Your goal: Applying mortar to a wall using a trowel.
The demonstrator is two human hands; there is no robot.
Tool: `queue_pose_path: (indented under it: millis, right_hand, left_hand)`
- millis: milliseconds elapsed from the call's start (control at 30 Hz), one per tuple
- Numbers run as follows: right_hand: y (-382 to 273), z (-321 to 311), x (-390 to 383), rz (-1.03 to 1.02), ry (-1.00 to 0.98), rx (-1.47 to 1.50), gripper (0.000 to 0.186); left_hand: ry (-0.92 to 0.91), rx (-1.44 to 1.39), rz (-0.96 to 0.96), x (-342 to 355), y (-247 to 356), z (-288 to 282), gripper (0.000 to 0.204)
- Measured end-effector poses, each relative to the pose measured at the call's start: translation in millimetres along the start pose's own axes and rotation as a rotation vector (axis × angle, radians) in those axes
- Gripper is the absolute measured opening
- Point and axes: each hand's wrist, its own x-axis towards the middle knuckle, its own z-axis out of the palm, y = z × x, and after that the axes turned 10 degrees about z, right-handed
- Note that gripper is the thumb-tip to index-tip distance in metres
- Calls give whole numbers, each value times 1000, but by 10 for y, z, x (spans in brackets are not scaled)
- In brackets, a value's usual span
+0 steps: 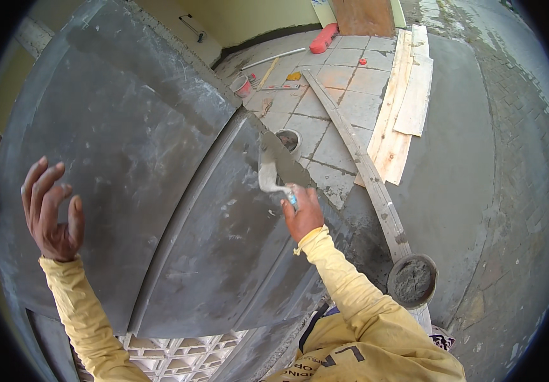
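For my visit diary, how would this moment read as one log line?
left fingers: raised, empty; right fingers: gripping trowel; beneath: grey cement surface; nearby: mortar bucket, pale wooden planks

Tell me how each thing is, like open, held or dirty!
Right hand: closed on the trowel
Trowel: held, smeared
Left hand: open, empty
Grey surface: darker in patches
Bowl: open, grey mix inside
Narrow plank: lying down, smeared
Pale boards: lying flat, overlapping
Pink bucket: open
Other bucket: open
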Motion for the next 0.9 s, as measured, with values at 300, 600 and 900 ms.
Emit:
queue_pose_path:
  millis: [300,600,900]
  right_hand:
    - [12,-36,-48,-44,-164,-40,36]
    - [783,99,-539,1040,-372,641,21]
    - [-330,-3,-105,955,-420,855,26]
  left_hand:
    - [-49,-97,1,397,-214,495,11]
    - [-104,-7,65,309,-351,430,9]
    - [-95,-11,66,292,-356,581,9]
